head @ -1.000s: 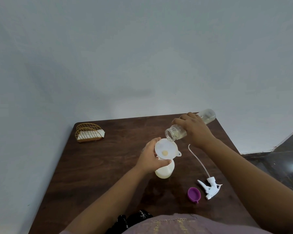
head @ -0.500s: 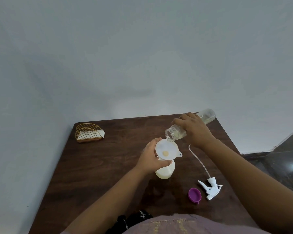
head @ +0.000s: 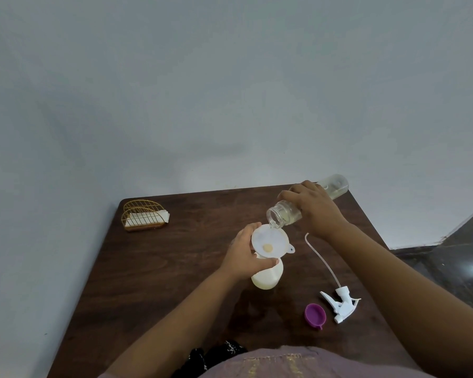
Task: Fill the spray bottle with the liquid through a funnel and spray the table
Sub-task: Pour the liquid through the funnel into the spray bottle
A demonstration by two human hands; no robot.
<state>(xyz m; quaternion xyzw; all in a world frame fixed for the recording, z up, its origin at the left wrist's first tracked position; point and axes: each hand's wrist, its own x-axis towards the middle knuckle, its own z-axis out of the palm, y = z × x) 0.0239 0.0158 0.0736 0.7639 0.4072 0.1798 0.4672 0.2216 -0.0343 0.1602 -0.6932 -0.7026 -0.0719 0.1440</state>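
Note:
A white spray bottle stands on the dark wooden table with a white funnel set in its neck. My left hand grips the bottle's neck just under the funnel. My right hand grips a clear bottle of pale liquid, tilted with its open mouth over the funnel's far rim. A thin stream runs from the mouth into the funnel. The white trigger sprayer head with its long tube lies on the table to the right.
A purple cap lies beside the sprayer head. A gold wire napkin holder with white napkins stands at the table's far left corner. A pale wall runs behind and left of the table; dark floor shows at right.
My right hand has tipped the clear bottle a little lower, bringing its mouth to the funnel's rim, and liquid now runs out. My left hand stays put.

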